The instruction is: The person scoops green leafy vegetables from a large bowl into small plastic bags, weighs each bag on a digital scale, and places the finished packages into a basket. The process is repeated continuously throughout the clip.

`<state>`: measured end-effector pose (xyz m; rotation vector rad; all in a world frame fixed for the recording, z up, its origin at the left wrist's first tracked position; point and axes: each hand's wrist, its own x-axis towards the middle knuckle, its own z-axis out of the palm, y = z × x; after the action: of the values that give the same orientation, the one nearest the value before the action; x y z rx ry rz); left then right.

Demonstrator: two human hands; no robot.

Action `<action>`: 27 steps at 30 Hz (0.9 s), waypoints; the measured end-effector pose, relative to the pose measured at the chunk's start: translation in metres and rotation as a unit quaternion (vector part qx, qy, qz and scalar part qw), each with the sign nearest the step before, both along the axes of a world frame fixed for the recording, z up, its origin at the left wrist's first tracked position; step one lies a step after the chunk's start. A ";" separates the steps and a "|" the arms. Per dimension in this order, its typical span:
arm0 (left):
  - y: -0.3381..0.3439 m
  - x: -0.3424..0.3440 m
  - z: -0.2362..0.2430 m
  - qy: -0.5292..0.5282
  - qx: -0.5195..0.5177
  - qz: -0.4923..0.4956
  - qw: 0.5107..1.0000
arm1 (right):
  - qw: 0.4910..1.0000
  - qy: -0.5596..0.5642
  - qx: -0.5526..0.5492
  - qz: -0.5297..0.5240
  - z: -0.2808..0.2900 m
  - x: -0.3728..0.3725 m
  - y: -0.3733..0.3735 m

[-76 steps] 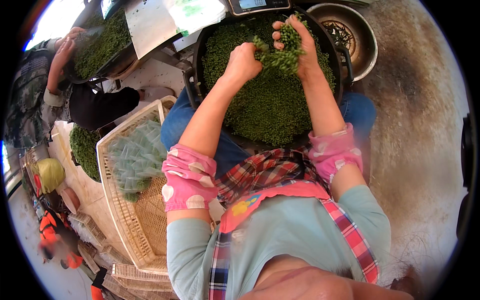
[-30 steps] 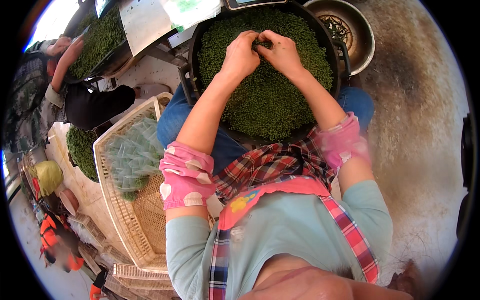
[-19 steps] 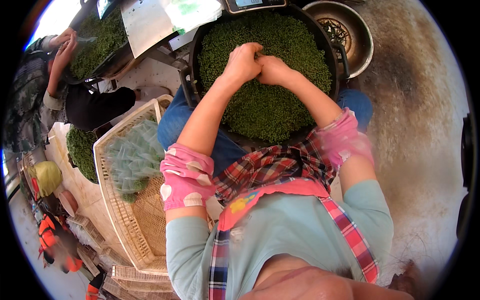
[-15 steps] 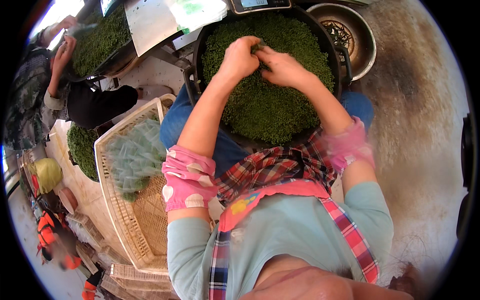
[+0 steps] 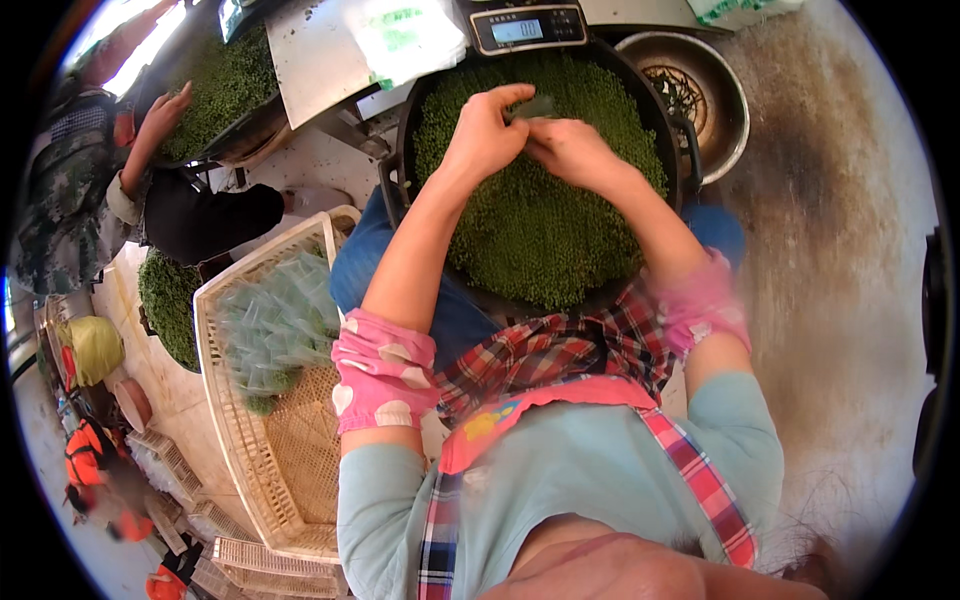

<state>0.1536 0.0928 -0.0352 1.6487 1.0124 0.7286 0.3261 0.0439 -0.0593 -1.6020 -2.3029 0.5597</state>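
Note:
Both hands meet above a wide black tub (image 5: 676, 150) heaped with small green berries, which look like green peppercorns (image 5: 545, 235). Between my fingertips is a small, see-through plastic bag (image 5: 541, 106), partly hidden by the fingers. My left hand (image 5: 484, 132) pinches at its left side, with the index finger stretched along the top. My right hand (image 5: 572, 150) is closed on its near edge. Whether anything lies inside the bag cannot be made out.
A digital scale (image 5: 528, 28) stands beyond the tub, beside a stack of plastic bags (image 5: 400, 40). Right of the tub is a metal basin (image 5: 735, 110). At my left, a cream basket (image 5: 225, 420) holds several filled packets (image 5: 275, 310). Another person's hand (image 5: 165, 118) is over another tub.
My fingers have shifted on the small bag, and my left index finger is now more extended. The other person's raised hands have come down, one now beside their tub. The view has tilted slightly.

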 end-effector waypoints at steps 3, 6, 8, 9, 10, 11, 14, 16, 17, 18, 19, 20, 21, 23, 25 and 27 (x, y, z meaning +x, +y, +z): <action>0.005 -0.009 0.020 -0.232 0.007 0.116 0.966 | 0.994 0.034 0.091 -0.040 0.065 0.009 0.007; 0.012 -0.019 0.024 -0.233 0.009 0.208 0.950 | 0.979 0.049 0.150 -0.126 0.118 0.006 0.031; 0.014 -0.012 0.018 -0.234 0.004 0.190 0.954 | 0.941 0.072 0.294 -0.151 0.108 0.006 0.067; 0.013 -0.008 0.012 -0.226 0.004 0.171 0.959 | 0.935 0.058 0.309 -0.166 0.103 0.006 0.079; 0.012 -0.006 0.009 -0.218 0.005 0.155 0.964 | 0.928 0.046 0.323 -0.179 0.097 0.003 0.090; 0.011 -0.004 0.005 -0.166 0.039 0.155 0.973 | 0.950 0.037 0.229 -0.207 0.092 -0.002 0.099; 0.011 -0.010 0.003 -0.106 0.118 0.155 0.975 | 0.907 0.174 0.333 -0.191 0.056 -0.012 0.071; 0.012 -0.009 0.006 -0.100 0.105 0.161 0.976 | 0.940 0.146 0.199 -0.235 0.035 -0.009 0.033; 0.014 -0.008 0.007 -0.098 0.102 0.163 0.976 | 0.968 0.086 0.094 -0.218 0.014 -0.010 0.016; 0.015 -0.007 0.002 -0.059 0.145 0.157 0.975 | 0.980 0.023 -0.012 -0.199 -0.012 -0.011 -0.003; 0.014 -0.008 -0.006 -0.019 0.188 0.151 0.970 | 0.983 -0.062 -0.078 -0.151 -0.040 -0.019 -0.020; 0.013 -0.011 -0.017 0.025 0.231 0.147 0.961 | 0.975 -0.143 -0.142 -0.097 -0.062 -0.034 -0.032; 0.011 -0.011 -0.019 0.089 0.215 0.107 0.967 | 0.978 -0.131 -0.121 -0.108 -0.068 -0.047 -0.037; 0.001 -0.008 -0.024 0.240 0.222 0.040 0.944 | 0.978 -0.114 -0.131 -0.117 -0.076 -0.054 -0.033; -0.004 -0.007 -0.032 0.263 0.229 0.011 0.937 | 0.978 -0.114 -0.143 -0.100 -0.081 -0.046 -0.018; -0.002 -0.010 -0.032 0.271 0.210 -0.014 0.939 | 0.974 -0.107 -0.176 -0.094 -0.071 -0.037 -0.008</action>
<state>0.1440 0.0904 -0.0669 2.3122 1.2681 0.4965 0.2886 0.0354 -0.1302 -2.1129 -2.2554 0.8194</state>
